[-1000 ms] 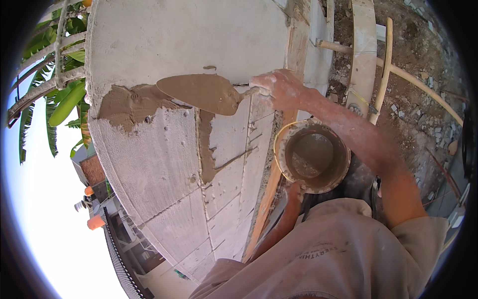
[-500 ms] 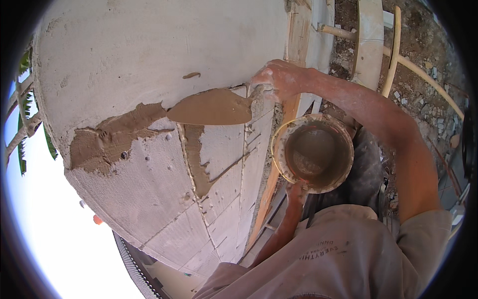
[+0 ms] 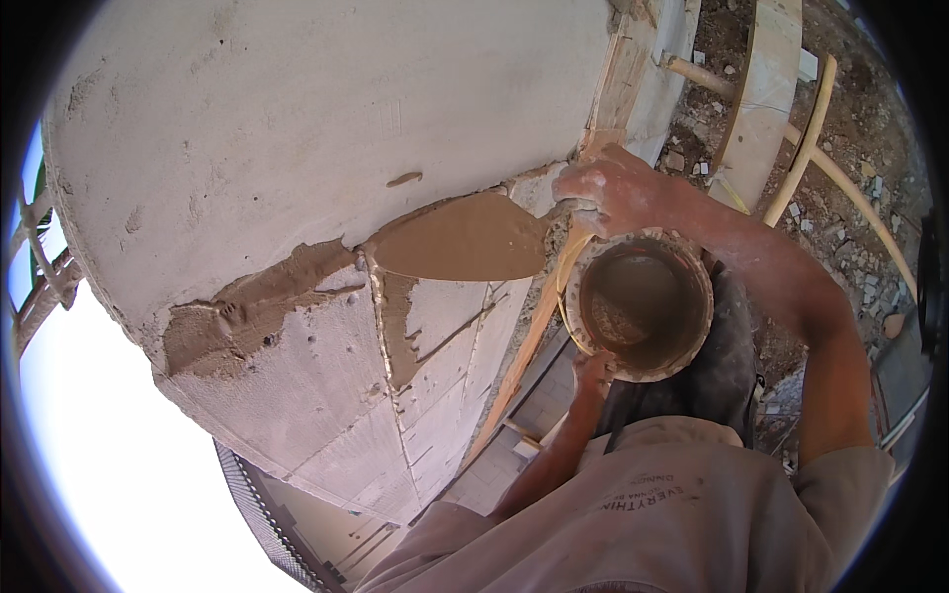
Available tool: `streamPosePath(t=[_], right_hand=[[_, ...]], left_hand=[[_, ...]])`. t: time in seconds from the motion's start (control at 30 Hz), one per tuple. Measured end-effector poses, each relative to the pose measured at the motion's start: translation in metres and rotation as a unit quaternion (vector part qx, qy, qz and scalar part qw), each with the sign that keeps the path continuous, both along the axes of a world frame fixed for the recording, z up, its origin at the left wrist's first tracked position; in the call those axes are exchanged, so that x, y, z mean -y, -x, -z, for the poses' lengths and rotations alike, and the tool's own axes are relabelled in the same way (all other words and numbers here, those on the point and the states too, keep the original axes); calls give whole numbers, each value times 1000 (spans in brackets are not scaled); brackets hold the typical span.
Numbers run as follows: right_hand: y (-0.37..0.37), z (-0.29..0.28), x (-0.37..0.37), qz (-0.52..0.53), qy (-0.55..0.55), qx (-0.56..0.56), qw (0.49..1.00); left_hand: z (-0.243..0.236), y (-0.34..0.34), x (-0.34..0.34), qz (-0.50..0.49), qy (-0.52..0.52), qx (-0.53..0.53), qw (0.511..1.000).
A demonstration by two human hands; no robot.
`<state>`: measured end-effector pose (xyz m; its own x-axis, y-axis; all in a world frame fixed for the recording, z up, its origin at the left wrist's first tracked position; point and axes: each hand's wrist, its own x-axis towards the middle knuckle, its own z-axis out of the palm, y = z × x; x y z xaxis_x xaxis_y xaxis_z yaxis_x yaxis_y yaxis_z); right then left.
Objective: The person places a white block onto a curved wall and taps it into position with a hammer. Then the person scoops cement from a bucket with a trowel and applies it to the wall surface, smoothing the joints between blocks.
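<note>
Trowel [image 3: 460,239], handle hidden inside curled right fingers [image 3: 583,188], left fingers [image 3: 593,368] clasping bucket [image 3: 704,308], tips unclear

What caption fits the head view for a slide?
Right hand holds a trowel at a partly mortared wall; left hand holds a round bucket.

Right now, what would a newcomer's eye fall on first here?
Probably the broad, leaf-shaped trowel in the right hand, mid-picture, over the pale wall. Next, the round, smeared bucket right of centre, held at its near rim by the left hand. Then the brown mortar patch on the wall, left of the trowel.
</note>
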<state>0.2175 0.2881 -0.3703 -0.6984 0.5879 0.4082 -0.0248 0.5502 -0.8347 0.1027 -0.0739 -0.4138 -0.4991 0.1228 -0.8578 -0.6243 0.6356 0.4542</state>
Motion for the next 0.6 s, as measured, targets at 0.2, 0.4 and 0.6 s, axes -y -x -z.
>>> streamPosePath(t=[0.2, 0.4, 0.6], right_hand=[[7, 16, -30, -86, -5, 167, 982], [4, 102, 47, -11, 104, 120, 987], [0, 93, 124, 10, 308, 108, 945]], left_hand=[[4, -13, -6, 14, 19, 18, 1000], [-13, -42, -34, -22, 53, -8, 998], [11, -37, -6, 36, 23, 11, 999]])
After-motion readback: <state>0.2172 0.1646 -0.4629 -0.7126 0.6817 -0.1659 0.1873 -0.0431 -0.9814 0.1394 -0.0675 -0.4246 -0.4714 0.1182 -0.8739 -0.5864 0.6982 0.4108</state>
